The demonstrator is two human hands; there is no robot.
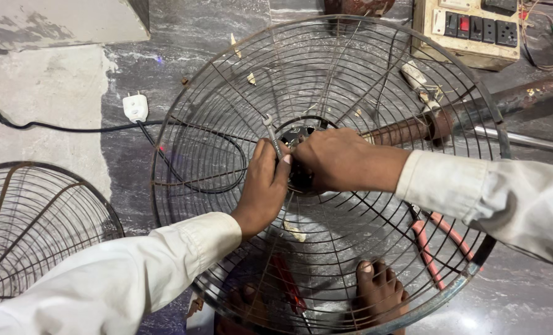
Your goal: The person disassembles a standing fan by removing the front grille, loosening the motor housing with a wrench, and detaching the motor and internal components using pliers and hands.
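Both hands meet at the hub (298, 139) in the middle of a round wire fan guard (326, 167) that lies over a grey marble floor (189, 37).

The left hand (264, 186) comes up from the lower left in a white sleeve. Its fingers (275, 160) are curled shut around a small spanner (271, 131), whose open head pokes up just above the thumb, beside the hub.

The right hand (341, 160) reaches in from the right, also in a white sleeve. Its fingers are bent down over the hub and touch it; whether they pinch anything underneath cannot be told, since the back of the hand hides the tips.

A rusty pipe (413, 127) runs from the hub toward the upper right under the wires. A black cord (71, 127) with a white plug (135, 107) lies on the floor to the left and loops under the guard. Red-handled pliers (437, 239) lie under the guard's lower right. A bare foot (379, 288) rests at the guard's lower rim. A second guard (34, 223) sits at the left edge, and a switchboard (468, 28) at the top right.
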